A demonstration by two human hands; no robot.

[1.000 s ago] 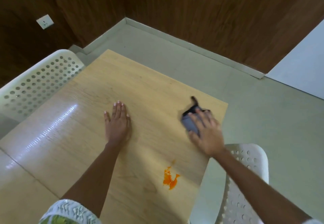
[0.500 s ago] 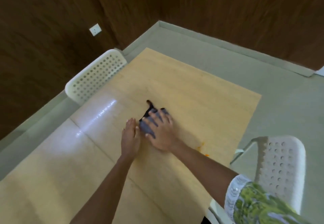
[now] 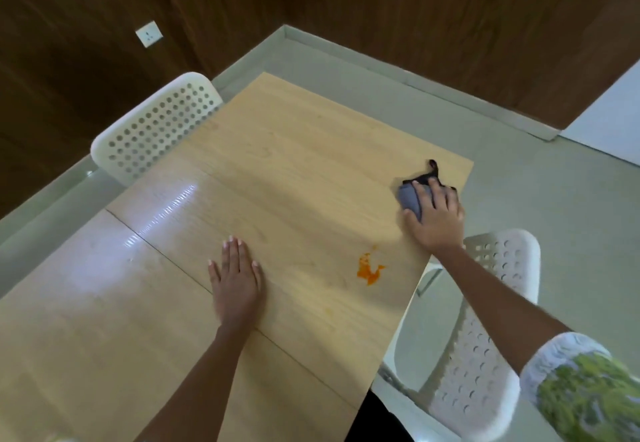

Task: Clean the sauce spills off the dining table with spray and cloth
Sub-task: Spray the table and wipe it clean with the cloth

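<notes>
Cloth [image 3: 410, 196], grey with dark trim, sits bunched near the far right corner of the bench [image 3: 294, 164], pinned flat under the right hand [image 3: 434, 218]. A thin dark loop pokes out from its far edge. That hand lies palm down with fingers spread over the fabric, pressing rather than gripping, so only the left part of the cloth and the loop show; the rest is covered. Over to the left hand [image 3: 235, 277]: flat on the wood, fingers straight and close together, holding nothing, well apart from the cloth.

Between the two hands, nearer the right edge, an orange sauce spill [image 3: 369, 270] sits on the pale wood, a ragged blot with a faint smear trailing from its far side. It lies nearer to the camera than the cloth and clear of it. Glare streaks the left side of the bench and washes out the grain there.

One white perforated chair [image 3: 156, 130] stands at the far left side, another [image 3: 485, 320] at the right edge, partly hidden behind the right forearm. A patterned sleeve [image 3: 581, 393] is blurred at the lower right corner.
</notes>
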